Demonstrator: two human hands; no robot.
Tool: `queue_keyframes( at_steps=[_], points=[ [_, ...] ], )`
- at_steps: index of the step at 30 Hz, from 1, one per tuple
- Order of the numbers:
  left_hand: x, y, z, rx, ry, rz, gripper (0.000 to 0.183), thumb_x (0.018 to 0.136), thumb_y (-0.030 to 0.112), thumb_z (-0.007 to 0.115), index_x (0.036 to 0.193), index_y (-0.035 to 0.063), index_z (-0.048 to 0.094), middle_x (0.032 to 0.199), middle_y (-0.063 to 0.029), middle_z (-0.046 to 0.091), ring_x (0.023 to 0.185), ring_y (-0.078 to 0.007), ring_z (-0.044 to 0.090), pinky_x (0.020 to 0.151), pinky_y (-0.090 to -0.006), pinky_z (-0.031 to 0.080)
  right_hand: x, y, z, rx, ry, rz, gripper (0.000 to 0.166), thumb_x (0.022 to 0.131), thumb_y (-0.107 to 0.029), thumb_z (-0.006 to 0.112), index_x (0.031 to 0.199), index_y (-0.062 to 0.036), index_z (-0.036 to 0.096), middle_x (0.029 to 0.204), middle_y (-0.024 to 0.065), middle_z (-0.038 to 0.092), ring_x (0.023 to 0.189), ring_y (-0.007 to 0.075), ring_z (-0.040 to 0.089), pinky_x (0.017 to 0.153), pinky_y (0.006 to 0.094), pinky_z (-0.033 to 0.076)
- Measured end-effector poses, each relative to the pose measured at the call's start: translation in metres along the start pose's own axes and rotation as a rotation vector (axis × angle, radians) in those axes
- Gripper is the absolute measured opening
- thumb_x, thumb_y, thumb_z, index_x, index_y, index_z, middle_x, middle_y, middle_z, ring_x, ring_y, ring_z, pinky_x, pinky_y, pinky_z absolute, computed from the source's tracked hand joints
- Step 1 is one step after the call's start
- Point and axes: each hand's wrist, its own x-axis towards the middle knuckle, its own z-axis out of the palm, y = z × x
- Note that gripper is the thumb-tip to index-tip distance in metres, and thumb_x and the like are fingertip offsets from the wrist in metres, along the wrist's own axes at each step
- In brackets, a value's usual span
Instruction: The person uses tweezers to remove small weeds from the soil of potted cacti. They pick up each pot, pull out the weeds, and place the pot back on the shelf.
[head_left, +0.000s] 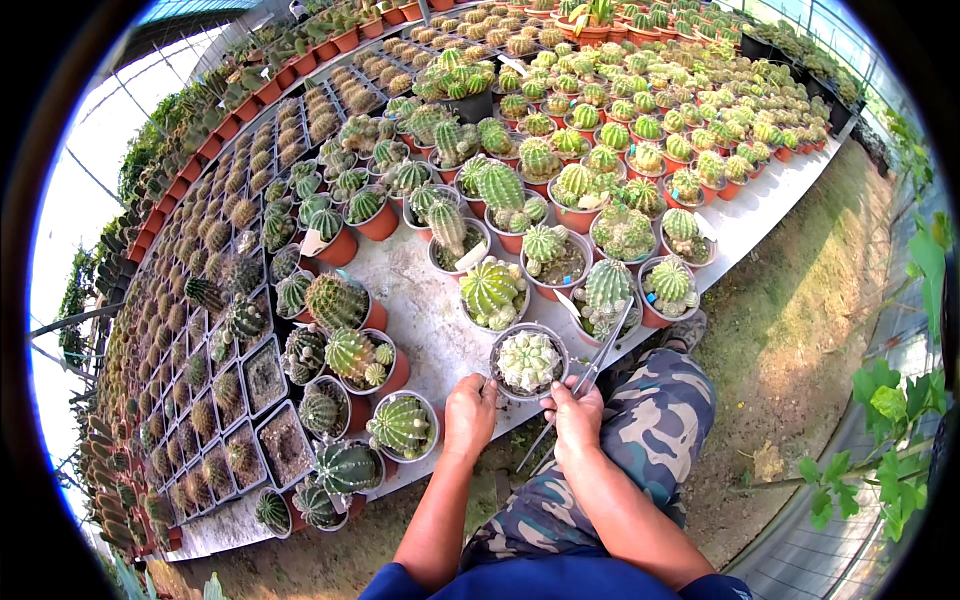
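A potted cactus with a pale, whitish-green clustered top (529, 361) sits in a round pot between my two hands at the table's near edge. My left hand (470, 414) is at the pot's left side, fingers curled near its rim. My right hand (576, 414) touches the pot's lower right rim and holds long metal tweezers (600, 354), which point up and away to the right. Their other end shows below the hand, over my camouflage trousers. Just beyond the pot stands a ribbed yellow-green cactus (489, 291).
Potted cacti crowd the white table (412, 271) ahead and to the right. Left of me are a round cactus in a pot (403, 426) and black cell trays (264, 375) of small cacti. A dirt path (780, 330) and leafy plants (892, 405) lie to the right.
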Motion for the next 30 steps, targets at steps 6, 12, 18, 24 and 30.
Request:
queue_keyframes(
  at_steps=[6, 12, 18, 24, 30],
  points=[
    [0.001, 0.004, 0.012, -0.961, -0.075, -0.479, 0.019, 0.087, 0.015, 0.052, 0.07, 0.0086, 0.048, 0.06, 0.0, 0.041, 0.048, -0.0094, 0.039, 0.042, -0.0274, 0.03, 0.004, 0.002, 0.002, 0.019, 0.014, -0.018, 0.022, 0.087, -0.004, 0.061, 0.104, -0.0063, 0.046, 0.08, 0.005, 0.056, 0.055, 0.013, 0.057, 0.047, 0.0242, 0.047],
    [-0.002, -0.006, 0.024, -1.437, -0.062, -0.58, 0.015, 0.085, 0.014, 0.05, 0.072, 0.0096, 0.048, 0.062, -0.0012, 0.046, 0.049, -0.015, 0.044, 0.043, -0.0289, 0.034, 0.006, 0.007, 0.004, 0.032, 0.01, -0.051, 0.019, 0.089, -0.004, 0.059, 0.102, -0.0055, 0.046, 0.079, 0.0048, 0.056, 0.054, 0.0115, 0.056, 0.048, 0.0242, 0.048],
    [-0.004, 0.002, 0.036, -1.519, 0.1, -0.632, 0.016, 0.086, 0.013, 0.047, 0.071, 0.0062, 0.047, 0.065, -0.0047, 0.049, 0.053, -0.0206, 0.052, 0.047, -0.0353, 0.047, 0.007, 0.009, 0.005, 0.052, 0.019, -0.054, 0.016, 0.089, -0.002, 0.058, 0.099, -0.0048, 0.046, 0.078, 0.005, 0.056, 0.052, 0.0106, 0.056, 0.047, 0.0231, 0.048],
    [-0.012, 0.008, 0.031, -1.418, 0.082, -0.518, 0.018, 0.089, 0.011, 0.043, 0.073, 0.0042, 0.05, 0.078, -0.0091, 0.058, 0.069, -0.0236, 0.063, 0.059, -0.0417, 0.058, 0.009, 0.009, 0.006, 0.069, 0.03, -0.077, 0.014, 0.089, -0.001, 0.057, 0.098, -0.003, 0.047, 0.077, 0.0063, 0.056, 0.052, 0.0117, 0.056, 0.046, 0.0235, 0.049],
    [-0.021, -0.005, 0.027, -1.484, 0.049, -0.395, 0.017, 0.09, 0.008, 0.042, 0.077, 0.0002, 0.051, 0.084, -0.0122, 0.061, 0.077, -0.0257, 0.065, 0.068, -0.0421, 0.06, 0.007, 0.008, 0.009, 0.083, 0.02, -0.067, 0.017, 0.089, -0.001, 0.056, 0.101, -0.0018, 0.045, 0.08, 0.0078, 0.056, 0.054, 0.0135, 0.058, 0.048, 0.024, 0.05]
  ],
)
